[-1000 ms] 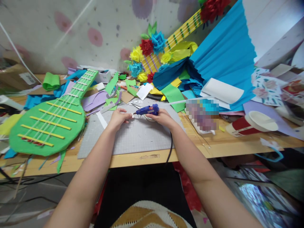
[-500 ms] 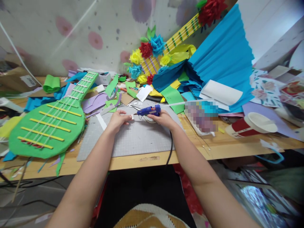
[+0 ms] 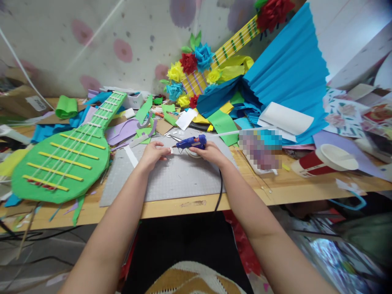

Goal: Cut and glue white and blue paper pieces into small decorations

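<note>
Barely shifted, right grip clasps tapered plastic glue gun, left grip white scrap.

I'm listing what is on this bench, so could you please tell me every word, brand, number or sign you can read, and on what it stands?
No text can be read with certainty.
Cardboard box: dark characters on its white label, too blurred to read.
Blue glue gun: side markings, too small to read.
Red-and-white cup: marks, too blurred to read.
</note>
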`<move>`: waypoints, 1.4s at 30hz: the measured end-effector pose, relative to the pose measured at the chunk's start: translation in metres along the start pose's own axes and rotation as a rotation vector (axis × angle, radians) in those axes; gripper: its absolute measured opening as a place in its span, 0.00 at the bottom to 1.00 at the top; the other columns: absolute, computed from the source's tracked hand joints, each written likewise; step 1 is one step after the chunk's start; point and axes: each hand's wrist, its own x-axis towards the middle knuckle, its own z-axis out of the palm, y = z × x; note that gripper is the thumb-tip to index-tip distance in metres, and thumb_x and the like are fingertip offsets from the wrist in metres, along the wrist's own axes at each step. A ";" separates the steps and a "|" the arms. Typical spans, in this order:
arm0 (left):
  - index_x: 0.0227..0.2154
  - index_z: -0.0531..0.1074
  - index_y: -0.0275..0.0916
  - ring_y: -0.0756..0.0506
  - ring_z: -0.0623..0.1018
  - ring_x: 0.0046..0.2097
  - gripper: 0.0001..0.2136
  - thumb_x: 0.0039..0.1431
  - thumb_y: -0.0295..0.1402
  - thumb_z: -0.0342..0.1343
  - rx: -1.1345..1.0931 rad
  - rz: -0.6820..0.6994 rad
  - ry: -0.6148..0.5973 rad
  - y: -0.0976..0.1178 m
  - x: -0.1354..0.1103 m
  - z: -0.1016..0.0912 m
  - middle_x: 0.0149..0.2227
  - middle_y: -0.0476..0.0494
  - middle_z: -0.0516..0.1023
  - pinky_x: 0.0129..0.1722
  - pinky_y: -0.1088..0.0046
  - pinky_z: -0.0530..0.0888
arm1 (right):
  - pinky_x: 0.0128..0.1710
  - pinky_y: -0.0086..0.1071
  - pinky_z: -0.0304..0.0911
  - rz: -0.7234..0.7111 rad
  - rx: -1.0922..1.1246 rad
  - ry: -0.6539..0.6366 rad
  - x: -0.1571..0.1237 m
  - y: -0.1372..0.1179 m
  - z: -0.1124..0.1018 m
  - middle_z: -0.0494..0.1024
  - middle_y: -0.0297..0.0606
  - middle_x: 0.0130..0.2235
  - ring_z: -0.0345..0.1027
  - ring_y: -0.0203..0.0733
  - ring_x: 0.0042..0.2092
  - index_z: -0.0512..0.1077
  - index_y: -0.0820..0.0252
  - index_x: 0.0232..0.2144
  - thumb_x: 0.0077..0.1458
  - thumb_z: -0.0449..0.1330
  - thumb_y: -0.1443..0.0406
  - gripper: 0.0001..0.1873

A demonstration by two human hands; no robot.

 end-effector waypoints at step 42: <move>0.29 0.53 0.40 0.46 0.79 0.35 0.22 0.35 0.31 0.62 -0.355 0.092 0.161 -0.002 -0.002 0.004 0.30 0.47 0.75 0.23 0.80 0.70 | 0.26 0.31 0.55 0.202 -0.325 0.405 -0.007 0.039 -0.059 0.66 0.33 0.20 0.61 0.39 0.27 0.63 0.58 0.18 0.31 0.64 0.46 0.24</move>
